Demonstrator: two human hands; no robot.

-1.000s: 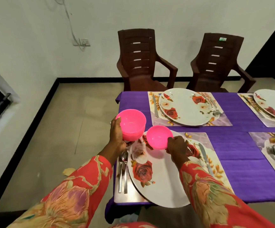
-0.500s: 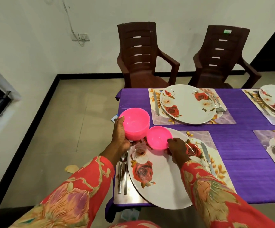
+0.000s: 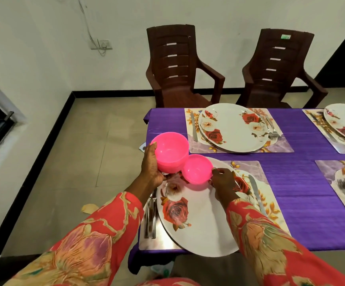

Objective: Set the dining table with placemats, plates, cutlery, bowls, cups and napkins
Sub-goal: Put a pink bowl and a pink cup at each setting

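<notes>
Item — small glossy pink plastic bowl (image 3: 197,169), centre frame, pinched at its rim by the right hand (image 3: 223,182). It has come down over the last second and now seems to sit on the upper edge of the near white rose-printed plate (image 3: 198,219); contact underneath is hidden. Bowl placement here looks nearly complete.

Item — larger pink bowl (image 3: 171,154), apparently a nested stack, cupped in the left hand (image 3: 152,167), held left of the plate.

Right-edge place settings cut off; no cups or napkins seen.
</notes>
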